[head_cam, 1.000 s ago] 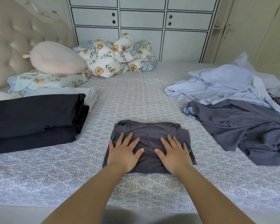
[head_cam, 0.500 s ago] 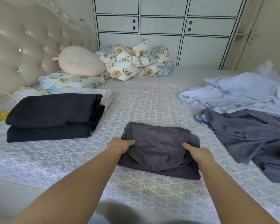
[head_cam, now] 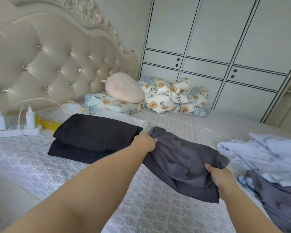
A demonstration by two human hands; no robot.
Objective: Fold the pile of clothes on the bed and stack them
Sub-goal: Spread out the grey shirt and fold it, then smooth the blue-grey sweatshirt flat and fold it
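Head view: both hands hold one folded garment above the bed (head_cam: pixel 158 214).
Left hand (head_cam: pixel 145 142): closed on the folded grey garment (head_cam: pixel 183 163) at its far-left edge.
Right hand (head_cam: pixel 221 178): gripping its near-right edge.
Folded grey garment: lifted, just beside the black folded stack (head_cam: pixel 94 135).
Unfolded pile (head_cam: pixel 267 158): at right.

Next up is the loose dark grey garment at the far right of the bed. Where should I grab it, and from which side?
Take the dark grey garment by its near-left edge, coming from the left with the right hand once the folded grey piece is stacked. That edge lies bare on the bed; its upper part is tucked under the pale blue clothes.
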